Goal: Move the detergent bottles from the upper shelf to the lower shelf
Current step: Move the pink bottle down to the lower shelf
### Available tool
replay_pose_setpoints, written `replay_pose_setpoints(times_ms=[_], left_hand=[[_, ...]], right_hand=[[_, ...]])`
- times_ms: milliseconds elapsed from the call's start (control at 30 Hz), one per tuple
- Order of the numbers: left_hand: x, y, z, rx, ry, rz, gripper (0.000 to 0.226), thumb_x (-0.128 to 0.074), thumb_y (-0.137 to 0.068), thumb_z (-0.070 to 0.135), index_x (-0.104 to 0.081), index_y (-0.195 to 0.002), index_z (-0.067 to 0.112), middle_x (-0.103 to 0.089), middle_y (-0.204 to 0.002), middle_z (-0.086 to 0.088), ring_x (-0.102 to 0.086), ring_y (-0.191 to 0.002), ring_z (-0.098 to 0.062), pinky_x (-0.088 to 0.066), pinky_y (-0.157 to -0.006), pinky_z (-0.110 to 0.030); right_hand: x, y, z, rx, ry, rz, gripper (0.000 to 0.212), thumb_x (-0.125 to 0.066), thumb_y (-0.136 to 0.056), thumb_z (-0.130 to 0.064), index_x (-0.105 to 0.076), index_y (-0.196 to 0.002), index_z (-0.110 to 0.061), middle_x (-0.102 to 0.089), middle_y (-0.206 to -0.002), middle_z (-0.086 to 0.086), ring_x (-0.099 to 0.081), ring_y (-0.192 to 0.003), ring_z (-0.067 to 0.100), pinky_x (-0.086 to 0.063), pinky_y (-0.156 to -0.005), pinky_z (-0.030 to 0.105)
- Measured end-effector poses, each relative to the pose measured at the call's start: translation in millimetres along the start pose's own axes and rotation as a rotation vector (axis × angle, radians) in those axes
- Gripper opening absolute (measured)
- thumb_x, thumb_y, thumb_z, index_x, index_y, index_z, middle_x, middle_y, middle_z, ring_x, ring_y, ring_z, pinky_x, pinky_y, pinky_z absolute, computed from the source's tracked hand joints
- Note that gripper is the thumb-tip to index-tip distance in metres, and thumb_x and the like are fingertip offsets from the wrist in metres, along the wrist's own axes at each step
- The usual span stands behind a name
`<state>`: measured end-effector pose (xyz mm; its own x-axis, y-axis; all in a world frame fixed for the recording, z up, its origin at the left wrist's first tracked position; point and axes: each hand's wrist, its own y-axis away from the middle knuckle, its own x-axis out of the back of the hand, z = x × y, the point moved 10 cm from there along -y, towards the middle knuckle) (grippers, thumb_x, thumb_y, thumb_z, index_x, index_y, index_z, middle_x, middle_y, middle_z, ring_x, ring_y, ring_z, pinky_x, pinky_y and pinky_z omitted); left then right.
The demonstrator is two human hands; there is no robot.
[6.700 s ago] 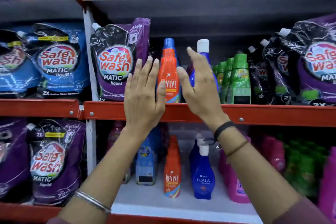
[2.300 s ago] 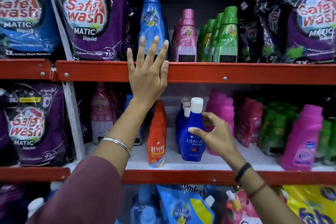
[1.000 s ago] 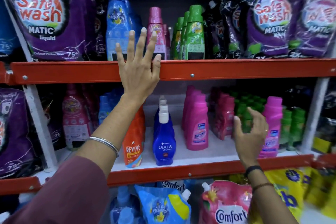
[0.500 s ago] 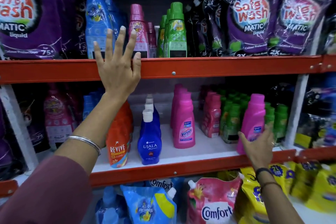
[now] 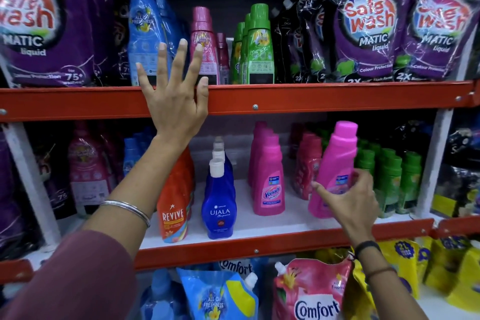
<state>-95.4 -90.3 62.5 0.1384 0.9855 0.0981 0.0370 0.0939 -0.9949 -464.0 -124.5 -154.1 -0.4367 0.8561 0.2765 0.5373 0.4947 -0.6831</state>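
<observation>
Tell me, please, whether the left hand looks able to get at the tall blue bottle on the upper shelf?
Probably yes: the left hand rests open on the shelf edge, fingers right before the blue bottle, with nothing between.

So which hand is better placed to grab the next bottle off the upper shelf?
Left. The left hand rests open on the red upper shelf edge, fingers before the tall blue bottle and pink bottle. The right hand is at a tilted bright pink bottle below.
</observation>
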Motion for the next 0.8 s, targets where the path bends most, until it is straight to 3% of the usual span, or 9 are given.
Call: replay_pose_setpoints(times_ms=[267,400,567,800], left_hand=[[0,0,-1,-0.012,-0.006,-0.015,0.048,-0.027,-0.101,0.041,-0.029,-0.148,0.032,-0.031,-0.157,0.002,-0.022,-0.147,-0.029,-0.01,-0.113,-0.064],[1,0,0,-0.011,-0.005,-0.003,0.048,-0.029,-0.101,0.041,-0.03,-0.148,0.031,-0.033,-0.156,0.002,-0.023,-0.146,-0.029,-0.012,-0.113,-0.063],[2,1,1,-0.023,-0.006,0.027,0.048,-0.034,-0.1,0.039,-0.033,-0.147,0.031,-0.036,-0.155,0.002,-0.027,-0.145,-0.029,-0.016,-0.112,-0.063],[1,1,1,-0.035,-0.019,0.029,0.047,-0.032,-0.1,0.04,-0.033,-0.147,0.032,-0.036,-0.154,0.001,-0.028,-0.144,-0.029,-0.016,-0.113,-0.062]], right_hand=[[-49,41,-70,0.075,-0.038,-0.122,0.088,-0.081,-0.048,-0.062,-0.044,-0.108,-0.01,-0.059,-0.101,0.011,-0.062,-0.086,0.032,-0.037,-0.062,0.03],[-67,57,-73,0.072,-0.025,-0.173,0.088,-0.081,-0.05,-0.061,-0.043,-0.11,-0.009,-0.057,-0.102,0.011,-0.062,-0.087,0.032,-0.043,-0.062,0.033],[-80,68,-64,0.024,0.03,-0.199,0.088,-0.079,-0.048,-0.063,-0.042,-0.107,-0.01,-0.057,-0.103,0.012,-0.062,-0.09,0.034,-0.034,-0.062,0.032],[-88,75,-58,0.01,0.063,-0.223,0.088,-0.078,-0.048,-0.064,-0.04,-0.107,-0.01,-0.056,-0.103,0.013,-0.061,-0.093,0.036,-0.038,-0.062,0.034]])
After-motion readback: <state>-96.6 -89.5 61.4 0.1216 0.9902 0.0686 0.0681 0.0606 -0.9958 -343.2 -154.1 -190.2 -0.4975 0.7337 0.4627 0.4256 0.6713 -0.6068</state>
